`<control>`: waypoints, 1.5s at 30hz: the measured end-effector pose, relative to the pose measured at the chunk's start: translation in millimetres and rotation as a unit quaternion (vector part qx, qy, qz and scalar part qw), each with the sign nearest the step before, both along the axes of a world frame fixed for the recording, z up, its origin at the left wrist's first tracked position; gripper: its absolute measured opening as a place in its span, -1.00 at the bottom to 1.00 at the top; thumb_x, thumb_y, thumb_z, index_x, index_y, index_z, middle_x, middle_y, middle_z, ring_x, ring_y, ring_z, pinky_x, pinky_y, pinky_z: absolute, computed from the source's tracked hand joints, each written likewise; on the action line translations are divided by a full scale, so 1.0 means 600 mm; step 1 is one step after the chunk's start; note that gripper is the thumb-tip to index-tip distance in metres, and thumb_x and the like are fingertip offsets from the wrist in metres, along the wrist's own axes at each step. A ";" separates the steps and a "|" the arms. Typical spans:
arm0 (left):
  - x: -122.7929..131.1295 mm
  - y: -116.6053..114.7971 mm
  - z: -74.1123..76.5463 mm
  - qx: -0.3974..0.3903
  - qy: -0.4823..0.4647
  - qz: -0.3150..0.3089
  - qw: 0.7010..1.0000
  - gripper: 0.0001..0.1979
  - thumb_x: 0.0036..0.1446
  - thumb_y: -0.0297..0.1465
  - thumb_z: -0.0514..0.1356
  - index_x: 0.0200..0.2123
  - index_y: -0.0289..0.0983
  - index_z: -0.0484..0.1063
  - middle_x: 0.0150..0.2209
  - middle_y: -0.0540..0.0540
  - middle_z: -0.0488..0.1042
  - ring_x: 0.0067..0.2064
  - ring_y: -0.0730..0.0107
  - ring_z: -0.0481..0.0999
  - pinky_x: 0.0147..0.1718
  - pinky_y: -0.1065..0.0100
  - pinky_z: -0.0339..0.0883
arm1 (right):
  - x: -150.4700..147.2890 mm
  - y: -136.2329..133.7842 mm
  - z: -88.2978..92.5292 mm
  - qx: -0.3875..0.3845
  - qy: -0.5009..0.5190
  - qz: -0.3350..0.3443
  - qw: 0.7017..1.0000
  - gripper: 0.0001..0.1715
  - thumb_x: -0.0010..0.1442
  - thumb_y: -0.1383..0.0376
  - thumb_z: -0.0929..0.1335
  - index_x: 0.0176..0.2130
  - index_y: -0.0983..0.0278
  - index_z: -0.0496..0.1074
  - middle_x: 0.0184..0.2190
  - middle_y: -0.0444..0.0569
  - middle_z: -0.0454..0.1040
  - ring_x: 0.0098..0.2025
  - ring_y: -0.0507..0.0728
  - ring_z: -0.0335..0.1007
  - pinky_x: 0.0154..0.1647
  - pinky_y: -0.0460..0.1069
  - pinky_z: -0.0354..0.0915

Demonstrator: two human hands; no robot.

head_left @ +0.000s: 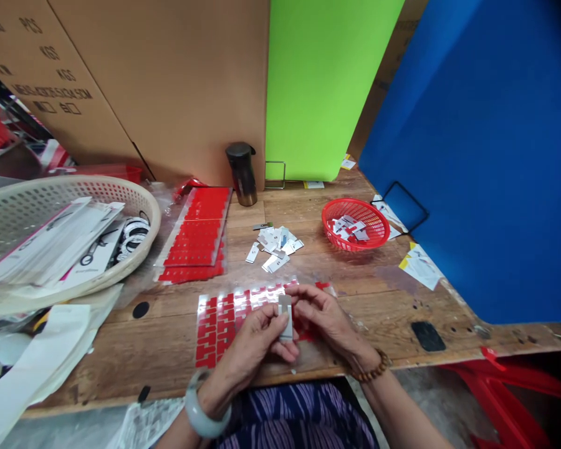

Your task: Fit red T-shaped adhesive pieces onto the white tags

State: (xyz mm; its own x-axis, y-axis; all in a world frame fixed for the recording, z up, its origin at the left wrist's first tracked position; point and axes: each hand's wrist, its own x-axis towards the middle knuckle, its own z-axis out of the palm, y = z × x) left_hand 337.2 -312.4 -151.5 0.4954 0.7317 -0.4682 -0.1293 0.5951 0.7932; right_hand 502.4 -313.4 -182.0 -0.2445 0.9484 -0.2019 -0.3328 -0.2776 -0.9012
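Observation:
Held between the thumb and fingers of my left hand (264,333) is a small flat metal plate (285,319), grey at its top end and paler below. My right hand (325,315) is beside the plate's upper right edge, its fingers curved and apart; whether a fingertip touches the plate I cannot tell. Under both hands lies a clear sheet of red stickers (212,330), with bare gaps in its upper rows. Beyond it, a loose pile of similar metal plates (275,244) rests on the wooden table (168,324).
A red basket (378,240) to the right holds several plates with red pieces. More red sticker sheets (196,231) lie left of a dark tumbler (242,174). A large cream basket (152,231) with cards stands far left. Green (322,87) and blue (486,162) panels rise behind and right.

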 end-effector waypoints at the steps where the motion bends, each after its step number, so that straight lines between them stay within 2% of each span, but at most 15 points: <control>1: 0.000 -0.003 0.002 0.000 -0.003 -0.024 1.000 -0.68 0.03 -0.19 0.23 -0.38 -0.37 0.36 -0.54 -0.05 0.45 -0.60 0.53 0.44 -0.57 0.50 0.32 | 0.001 -0.002 -0.002 -0.007 0.020 0.015 1.000 -0.62 0.05 0.15 0.43 -0.14 0.26 0.42 -0.45 -0.16 0.40 -0.52 -0.07 0.24 -0.50 -0.14 0.16; 3: 0.001 -0.007 0.003 -0.007 -0.021 -0.053 0.998 -0.68 0.04 -0.20 0.23 -0.45 -0.38 0.36 -0.62 -0.01 0.40 -0.66 0.61 0.35 -0.63 0.57 0.24 | 0.000 -0.006 -0.008 -0.012 0.049 0.028 0.998 -0.68 0.03 0.17 0.44 -0.20 0.26 0.45 -0.43 -0.16 0.40 -0.51 -0.07 0.23 -0.49 -0.14 0.16; 5: 0.001 -0.010 0.000 -0.026 -0.037 -0.057 0.997 -0.70 0.05 -0.23 0.24 -0.48 -0.39 0.37 -0.63 0.00 0.38 -0.69 0.67 0.30 -0.67 0.61 0.18 | 0.000 -0.012 -0.013 -0.009 0.074 0.025 0.997 -0.72 0.01 0.18 0.46 -0.26 0.26 0.46 -0.45 -0.17 0.39 -0.50 -0.07 0.23 -0.47 -0.14 0.17; 8: 0.002 -0.013 -0.006 -0.054 -0.039 -0.029 0.997 -0.73 0.04 -0.26 0.26 -0.46 -0.39 0.38 -0.56 -0.03 0.43 -0.65 0.64 0.36 -0.65 0.60 0.24 | 0.000 -0.020 -0.017 -0.008 0.093 -0.002 0.996 -0.69 -0.02 0.17 0.48 -0.27 0.25 0.45 -0.48 -0.18 0.37 -0.49 -0.05 0.24 -0.44 -0.13 0.18; 12: 0.009 -0.014 -0.011 -0.116 -0.038 0.020 0.992 -0.78 -0.04 -0.35 0.32 -0.42 -0.41 0.42 -0.47 -0.09 0.49 -0.52 0.53 0.49 -0.52 0.54 0.38 | -0.003 -0.029 -0.015 -0.005 0.079 -0.069 0.994 -0.70 -0.06 0.20 0.50 -0.32 0.27 0.45 -0.47 -0.18 0.35 -0.46 -0.05 0.20 -0.42 -0.14 0.15; 16: 0.017 -0.014 -0.010 -0.156 -0.058 0.045 0.985 -0.80 -0.12 -0.42 0.37 -0.44 -0.42 0.45 -0.48 -0.09 0.49 -0.54 0.55 0.48 -0.52 0.56 0.38 | -0.006 -0.037 -0.012 -0.002 0.081 -0.101 0.992 -0.71 -0.08 0.21 0.50 -0.34 0.26 0.44 -0.48 -0.19 0.33 -0.47 -0.05 0.17 -0.42 -0.14 0.14; 20: 0.019 -0.012 -0.006 -0.142 -0.068 0.007 0.988 -0.82 -0.10 -0.41 0.35 -0.45 -0.42 0.47 -0.50 -0.07 0.49 -0.60 0.62 0.41 -0.61 0.60 0.31 | 0.006 -0.047 -0.006 -0.008 0.081 -0.092 0.992 -0.71 -0.08 0.20 0.50 -0.35 0.26 0.42 -0.47 -0.19 0.33 -0.46 -0.05 0.20 -0.41 -0.14 0.17; 23: 0.019 -0.006 -0.012 -0.116 -0.050 -0.020 0.992 -0.80 -0.09 -0.38 0.35 -0.43 -0.42 0.48 -0.49 -0.07 0.49 -0.62 0.64 0.40 -0.63 0.60 0.29 | 0.031 -0.054 -0.003 -0.015 0.057 -0.040 0.997 -0.60 -0.06 0.17 0.48 -0.20 0.21 0.39 -0.38 -0.15 0.37 -0.40 -0.02 0.30 -0.35 -0.11 0.24; 24: 0.019 -0.003 -0.017 -0.102 -0.034 -0.017 0.994 -0.79 -0.09 -0.37 0.35 -0.43 -0.42 0.47 -0.49 -0.07 0.49 -0.62 0.63 0.40 -0.63 0.59 0.29 | 0.042 -0.056 -0.004 -0.019 0.033 -0.036 0.999 -0.51 -0.07 0.16 0.48 -0.13 0.19 0.36 -0.32 -0.13 0.39 -0.38 -0.01 0.33 -0.34 -0.09 0.26; 26: 0.018 0.002 -0.029 -0.068 0.007 0.003 0.998 -0.77 -0.09 -0.34 0.35 -0.43 -0.41 0.46 -0.49 -0.08 0.50 -0.61 0.62 0.42 -0.61 0.59 0.30 | 0.063 -0.062 -0.007 -0.023 -0.064 -0.079 0.995 -0.45 -0.07 0.16 0.47 -0.08 0.18 0.32 -0.26 -0.10 0.39 -0.38 0.01 0.33 -0.35 -0.07 0.27; 29: 0.020 0.007 -0.050 -0.037 0.054 0.037 0.997 -0.74 -0.07 -0.32 0.33 -0.39 -0.41 0.45 -0.45 -0.11 0.53 -0.55 0.57 0.48 -0.52 0.56 0.37 | 0.082 -0.075 -0.013 -0.003 -0.274 -0.162 0.948 -0.77 0.07 0.18 0.38 -0.26 0.23 0.39 -0.41 -0.12 0.39 -0.42 0.03 0.30 -0.36 -0.06 0.25; 30: 0.021 0.008 -0.055 -0.032 0.062 0.044 0.997 -0.73 -0.07 -0.32 0.33 -0.37 -0.41 0.44 -0.44 -0.12 0.53 -0.53 0.56 0.49 -0.49 0.54 0.38 | 0.083 -0.081 -0.014 0.011 -0.329 -0.160 0.930 -0.85 0.12 0.20 0.34 -0.32 0.24 0.39 -0.44 -0.12 0.38 -0.41 0.05 0.30 -0.35 -0.05 0.24; 32: 0.025 0.008 -0.064 -0.023 0.073 0.059 0.995 -0.72 -0.08 -0.32 0.33 -0.34 -0.41 0.43 -0.45 -0.11 0.54 -0.54 0.53 0.50 -0.49 0.51 0.39 | 0.080 -0.091 -0.016 0.050 -0.401 -0.131 0.905 -0.86 0.17 0.26 0.29 -0.38 0.24 0.39 -0.44 -0.10 0.39 -0.35 0.08 0.31 -0.29 -0.03 0.23; 39: 0.038 0.009 -0.073 0.008 0.113 0.091 0.989 -0.68 -0.10 -0.33 0.34 -0.29 -0.39 0.39 -0.47 -0.11 0.55 -0.53 0.44 0.54 -0.48 0.45 0.42 | 0.061 -0.104 -0.035 0.150 -0.502 -0.113 0.844 -0.86 0.20 0.36 0.23 -0.32 0.22 0.38 -0.35 -0.03 0.40 -0.27 0.13 0.33 -0.23 0.02 0.24; 45: 0.036 0.010 -0.074 0.012 0.102 0.083 0.991 -0.67 -0.12 -0.32 0.35 -0.31 -0.39 0.40 -0.48 -0.10 0.55 -0.45 0.37 0.58 -0.40 0.41 0.45 | 0.061 -0.102 -0.043 0.155 -0.542 -0.100 0.820 -0.88 0.20 0.38 0.23 -0.37 0.22 0.29 -0.39 -0.05 0.35 -0.32 0.12 0.29 -0.28 0.01 0.23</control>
State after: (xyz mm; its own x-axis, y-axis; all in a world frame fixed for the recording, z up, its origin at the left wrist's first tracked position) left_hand 358.8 -306.3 -195.6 0.2642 0.8075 -0.5274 -0.0589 0.5593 0.8269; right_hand 538.8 -374.3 -207.9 0.0862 0.9945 0.0602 0.6987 -0.0173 -0.7152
